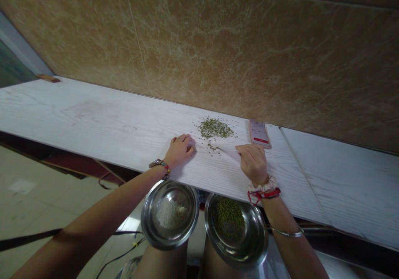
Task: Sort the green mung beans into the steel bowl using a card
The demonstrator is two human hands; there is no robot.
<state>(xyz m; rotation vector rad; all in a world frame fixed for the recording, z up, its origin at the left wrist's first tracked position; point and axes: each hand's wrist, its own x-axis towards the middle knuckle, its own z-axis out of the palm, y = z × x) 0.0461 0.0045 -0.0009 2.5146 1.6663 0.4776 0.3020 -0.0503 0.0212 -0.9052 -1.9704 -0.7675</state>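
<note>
A loose pile of small green beans (pixel 212 128), with pale grains mixed in at its right side, lies on the white wood-grain tabletop (pixel 124 121). A few beans are spread just in front of the pile. Left of them, my left hand (pixel 181 151) rests on the table, fingers loosely bent and thumb apart, holding nothing. To their right, my right hand (pixel 253 162) is closed; a faint thin streak runs from it toward the loose beans, too blurred to name. Below the table edge sit a metal bowl with white grains (pixel 168 214) and a metal bowl with green beans (pixel 229 218).
A phone (pixel 259 134) with a lit screen lies right of the pile, near the brown marbled wall (pixel 199 42). At the table's far left end is a small brown block (pixel 48 78). Dark straps (pixel 31 239) hang at the lower left above the tiled floor.
</note>
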